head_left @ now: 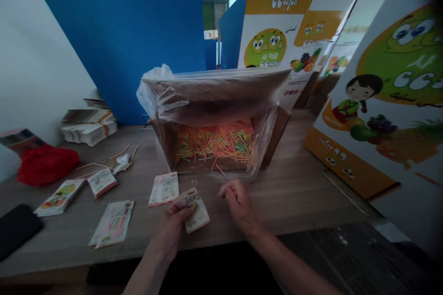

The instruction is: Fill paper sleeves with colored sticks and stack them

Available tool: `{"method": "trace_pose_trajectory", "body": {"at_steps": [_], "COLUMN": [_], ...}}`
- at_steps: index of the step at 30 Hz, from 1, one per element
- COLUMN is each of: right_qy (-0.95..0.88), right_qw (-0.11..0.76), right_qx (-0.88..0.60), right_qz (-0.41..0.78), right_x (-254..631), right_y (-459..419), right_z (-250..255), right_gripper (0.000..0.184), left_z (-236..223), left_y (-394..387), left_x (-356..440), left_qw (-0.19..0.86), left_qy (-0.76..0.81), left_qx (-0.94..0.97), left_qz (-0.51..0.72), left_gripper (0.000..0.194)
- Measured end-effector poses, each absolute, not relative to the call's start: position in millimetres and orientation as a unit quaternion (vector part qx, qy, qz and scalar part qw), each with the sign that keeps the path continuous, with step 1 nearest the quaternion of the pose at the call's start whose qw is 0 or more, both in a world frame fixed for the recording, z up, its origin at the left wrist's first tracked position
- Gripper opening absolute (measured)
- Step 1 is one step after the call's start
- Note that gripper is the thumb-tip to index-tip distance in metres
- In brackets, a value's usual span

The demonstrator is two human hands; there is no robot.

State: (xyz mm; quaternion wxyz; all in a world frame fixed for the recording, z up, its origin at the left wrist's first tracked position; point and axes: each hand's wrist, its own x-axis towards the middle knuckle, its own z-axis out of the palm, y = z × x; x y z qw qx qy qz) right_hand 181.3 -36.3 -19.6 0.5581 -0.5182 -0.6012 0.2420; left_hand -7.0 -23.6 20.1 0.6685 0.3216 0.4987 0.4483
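My left hand [172,227] is closed on a small printed packet [200,214], its thumb lying across the front. To its right, my right hand [241,206] is curled with the fingers pressed together; what they hold, if anything, is hidden. Just beyond both hands an open cardboard box [278,138] lined with clear plastic faces me. Inside it lies a heap of thin coloured sticks [218,142] in orange, pink, yellow and green. Another packet [164,190] lies flat beside my left hand, and one more packet [113,223] with coloured sticks showing rests farther left.
At the left are a small printed carton [60,197], a packet [102,182], a red cloth-like bundle [46,163], a black flat object [19,230] and stacked flat cartons [90,128]. Large printed panels [384,101] stand at the right. A blue panel [138,46] rises behind the table.
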Motion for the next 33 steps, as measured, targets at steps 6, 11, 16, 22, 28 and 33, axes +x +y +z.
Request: {"method": "trace_pose_trajectory", "body": {"at_steps": [6,11,16,22,28,33], "right_qy": [-0.587,-0.634,-0.505,-0.563,-0.663,-0.575], "right_qw": [0.465,0.435,0.571,0.526,0.396,0.507], "right_qx": [-0.564,-0.553,-0.538,-0.568,-0.563,-0.542], "right_qz": [0.349,0.32,0.359,0.29,0.295,0.344], "right_x": [172,174,165,158,161,160], "right_y": [-33,-36,-28,-32,-42,-39], "right_z": [-30,-23,-17,-25,-27,-22], "right_gripper": [0.021,0.007,0.014,0.019,0.013,0.009], "left_z": [21,15,10,4,-3,-6], "left_y": [-13,-10,-10,-15,-21,-19], "left_x": [-15,-20,-21,-25,-24,-24], "left_qw": [0.657,0.682,0.694,0.675,0.663,0.683], "left_qy": [0.474,0.437,0.424,0.452,0.442,0.443], "left_qx": [0.359,0.377,0.377,0.396,0.427,0.43], "left_qz": [0.463,0.45,0.442,0.427,0.427,0.391], "left_gripper": [0.04,0.025,0.021,0.024,0.027,0.024]}}
